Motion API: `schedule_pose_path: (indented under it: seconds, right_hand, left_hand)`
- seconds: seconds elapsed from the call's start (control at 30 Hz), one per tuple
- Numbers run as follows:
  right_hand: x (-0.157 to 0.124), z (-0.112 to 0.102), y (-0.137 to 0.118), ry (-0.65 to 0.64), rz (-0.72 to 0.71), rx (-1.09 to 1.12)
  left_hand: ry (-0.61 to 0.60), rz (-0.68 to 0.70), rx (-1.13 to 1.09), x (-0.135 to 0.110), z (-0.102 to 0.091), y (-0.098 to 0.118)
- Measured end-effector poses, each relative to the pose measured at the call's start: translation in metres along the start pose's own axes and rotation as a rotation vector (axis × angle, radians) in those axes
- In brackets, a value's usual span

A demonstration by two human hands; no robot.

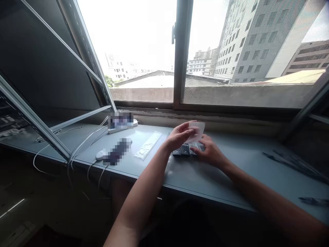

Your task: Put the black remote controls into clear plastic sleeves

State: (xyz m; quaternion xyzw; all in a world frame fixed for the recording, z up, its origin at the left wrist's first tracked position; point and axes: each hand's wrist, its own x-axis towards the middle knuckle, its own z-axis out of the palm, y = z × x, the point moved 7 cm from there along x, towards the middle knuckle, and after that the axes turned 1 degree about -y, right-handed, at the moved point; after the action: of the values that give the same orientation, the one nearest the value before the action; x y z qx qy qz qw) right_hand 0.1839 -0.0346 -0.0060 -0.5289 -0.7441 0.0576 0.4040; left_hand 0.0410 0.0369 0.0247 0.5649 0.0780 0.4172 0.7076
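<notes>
My left hand (pixel 180 134) is raised above the desk, its fingers pinching a small translucent white plastic piece (pixel 197 129), perhaps a bag or sleeve. Below it, dark remote controls (pixel 185 149) with light buttons lie side by side on the grey desk (pixel 205 181). At the right end of this row my right hand (pixel 211 151) rests low, thumb and fingers curled around a remote that looks wrapped in clear plastic (pixel 193 148). My hands partly hide the row. Left of the remotes lies a long, flat clear plastic sleeve (pixel 148 145).
On the left stand a white power strip (pixel 122 128), a white round charger (pixel 99 155) with cables, and a blurred-out object (pixel 117 152). Metal shelf posts (pixel 36 118) rise there. Dark cable bundles (pixel 295 164) lie at right. Behind the desk is a window (pixel 180 51).
</notes>
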Motion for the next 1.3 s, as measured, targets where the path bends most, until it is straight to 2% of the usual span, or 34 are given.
schedule_pose_path:
  seconds: [0.1,0.33,0.43,0.53,0.67,0.77,0.83,0.9,1.0,1.1,1.17,1.23,1.3]
  right_hand:
    - [0.0,0.0,-0.004,-0.028,-0.013,0.009]
    - [-0.002,-0.01,-0.006,0.072,0.076,0.175]
    - [-0.003,-0.017,-0.006,0.152,0.115,0.197]
    - [-0.003,-0.026,-0.012,0.231,0.088,0.165]
    - [-0.002,-0.035,-0.028,0.3,-0.056,0.102]
    - [-0.003,-0.037,-0.035,0.315,-0.1,0.072]
    - [-0.004,-0.036,-0.039,0.309,-0.123,0.069]
    - [-0.005,-0.036,-0.043,0.307,-0.147,0.067]
    - [-0.002,-0.043,-0.047,0.352,-0.174,0.058]
    - [0.008,-0.053,-0.045,0.394,-0.163,0.046]
    - [0.019,-0.053,-0.039,0.348,-0.112,0.042]
    - [0.029,-0.05,-0.032,0.295,-0.07,0.092]
    - [0.035,-0.046,-0.029,0.308,-0.067,0.147]
  left_hand:
    - [0.027,-0.036,-0.057,-0.003,-0.003,0.006]
    - [0.504,0.141,-0.222,0.0,-0.065,0.017]
    - [0.619,0.12,-0.272,-0.001,-0.081,0.015]
    - [0.571,0.037,-0.307,0.002,-0.075,0.009]
    - [0.386,-0.087,-0.208,0.007,-0.049,-0.005]
    - [0.203,-0.178,-0.108,0.004,-0.027,-0.013]
    - [0.082,-0.225,-0.049,-0.001,-0.015,-0.014]
    - [0.025,-0.232,0.05,-0.005,-0.009,-0.011]
    - [0.078,-0.158,0.144,-0.004,-0.014,-0.002]
    - [0.255,-0.081,0.069,0.0,-0.035,0.002]
    - [0.346,-0.053,0.01,0.002,-0.049,0.0]
    - [0.379,-0.039,-0.028,0.004,-0.058,-0.001]
    - [0.355,-0.043,-0.044,0.005,-0.06,-0.003]
